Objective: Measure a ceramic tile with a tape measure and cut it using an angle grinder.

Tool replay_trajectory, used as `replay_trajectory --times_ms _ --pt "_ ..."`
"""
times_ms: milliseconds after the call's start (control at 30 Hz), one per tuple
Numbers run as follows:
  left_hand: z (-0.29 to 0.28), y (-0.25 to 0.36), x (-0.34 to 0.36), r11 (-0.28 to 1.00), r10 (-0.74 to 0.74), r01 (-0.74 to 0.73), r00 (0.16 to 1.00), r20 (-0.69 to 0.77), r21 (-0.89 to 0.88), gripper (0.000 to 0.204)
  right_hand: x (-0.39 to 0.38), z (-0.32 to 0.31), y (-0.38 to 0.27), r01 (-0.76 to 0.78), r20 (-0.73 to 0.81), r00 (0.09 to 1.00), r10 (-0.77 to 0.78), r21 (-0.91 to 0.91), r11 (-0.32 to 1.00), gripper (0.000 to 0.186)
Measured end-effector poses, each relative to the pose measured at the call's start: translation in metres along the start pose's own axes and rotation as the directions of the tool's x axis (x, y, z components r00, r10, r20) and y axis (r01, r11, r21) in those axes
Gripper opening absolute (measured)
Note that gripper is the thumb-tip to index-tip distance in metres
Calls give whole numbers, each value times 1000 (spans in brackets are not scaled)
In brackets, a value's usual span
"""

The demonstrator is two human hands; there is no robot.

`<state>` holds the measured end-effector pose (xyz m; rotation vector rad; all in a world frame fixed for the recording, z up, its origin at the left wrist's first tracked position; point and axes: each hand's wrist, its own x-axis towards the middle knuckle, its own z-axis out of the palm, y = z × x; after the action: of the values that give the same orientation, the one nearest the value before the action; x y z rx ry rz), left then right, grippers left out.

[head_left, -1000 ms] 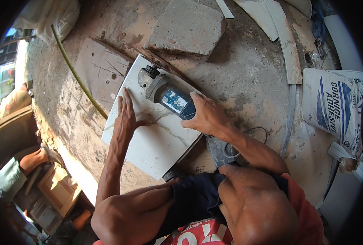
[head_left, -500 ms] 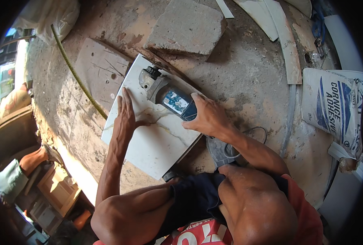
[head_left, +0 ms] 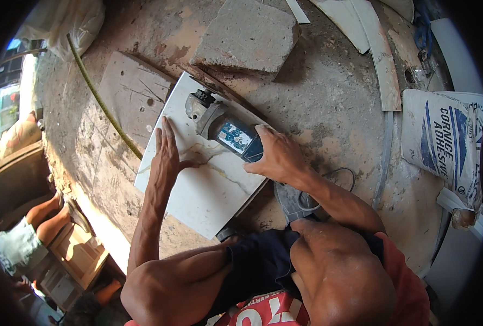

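My left hand (head_left: 165, 155) lies flat with fingers extended on a white marble-patterned tile (head_left: 198, 201), along its left side. With my right hand (head_left: 279, 155) I grip the rear body of a worn blue-and-grey angle grinder (head_left: 211, 117), which lies across the upper part of the tile, its black-tipped head toward the top edge. The underside of the grinder is hidden. Beneath and left of the tile is a scored grey slab (head_left: 127, 92). A grey fabric item (head_left: 286, 201) and a looped cord (head_left: 350, 187) are below my right wrist.
A concrete block (head_left: 244, 38) sits above the tile, a green hose (head_left: 95, 92) curves at left. White strips (head_left: 382, 81) and a white sack (head_left: 434, 130) lie at right. At lower left, beyond the ledge, are another person's legs (head_left: 48, 223) and a wooden frame (head_left: 73, 250).
The grinder and my right hand have shifted slightly down and to the right. My left hand stays put. The other person's legs at lower left have moved.
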<state>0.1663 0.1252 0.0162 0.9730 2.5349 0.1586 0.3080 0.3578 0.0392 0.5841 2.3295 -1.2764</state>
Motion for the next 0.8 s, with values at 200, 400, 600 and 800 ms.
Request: replay_trajectory --times_ms 200,400,600,800 --pt "-1 1 0 1000 -21 21 1000 9 -23 131 -2 -2 -1 -10 22 1000 10 6 1000 83" --pt "-1 -1 -1 999 -12 11 1000 -4 -39 131 -4 -2 0 -16 21 1000 16 0 1000 84" --pt "-4 3 0 999 -8 8 1000 -1 -45 130 -6 -5 -1 -40 38 998 40 -12 999 87" --pt "-3 2 -1 999 -16 16 1000 2 -28 130 -6 -3 3 -38 44 998 39 -14 999 87"
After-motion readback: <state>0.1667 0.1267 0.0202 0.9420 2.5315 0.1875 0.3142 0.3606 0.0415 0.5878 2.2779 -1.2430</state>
